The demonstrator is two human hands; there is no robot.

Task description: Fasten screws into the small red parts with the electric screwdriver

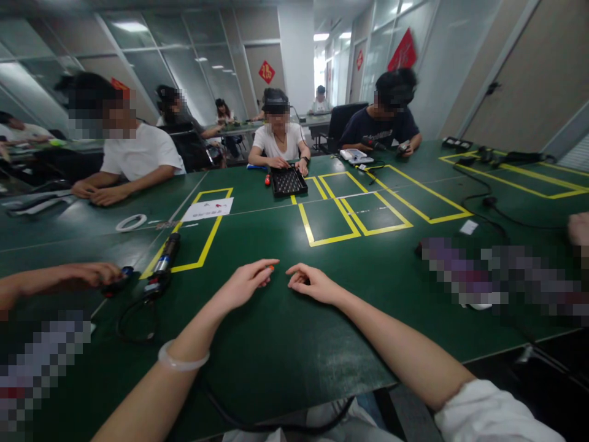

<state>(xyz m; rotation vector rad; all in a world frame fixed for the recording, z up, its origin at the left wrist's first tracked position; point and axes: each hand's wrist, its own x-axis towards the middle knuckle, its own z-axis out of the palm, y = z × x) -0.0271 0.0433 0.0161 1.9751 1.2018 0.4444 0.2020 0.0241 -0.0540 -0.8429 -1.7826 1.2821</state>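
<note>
My left hand [245, 283] is held over the green table [285, 331], its fingers closed around a small orange-tipped object [271, 269]. Only a bit of orange shows at the fingertips, too little to name the kind. Facing it, a short gap away, is my right hand [315, 285], with fingers curled and thumb and index finger close together. Whatever those fingers hold, if anything, is hidden. A pale bracelet [184, 359] circles my left wrist.
Left of me lie a black power screwdriver [163, 261] with a cable and another person's hand [99, 273]. Ahead are yellow tape rectangles [329, 239], a paper sheet [208, 209], a white ring [131, 223] and a black tray [288, 182] under a co-worker's hands. Cables run at right.
</note>
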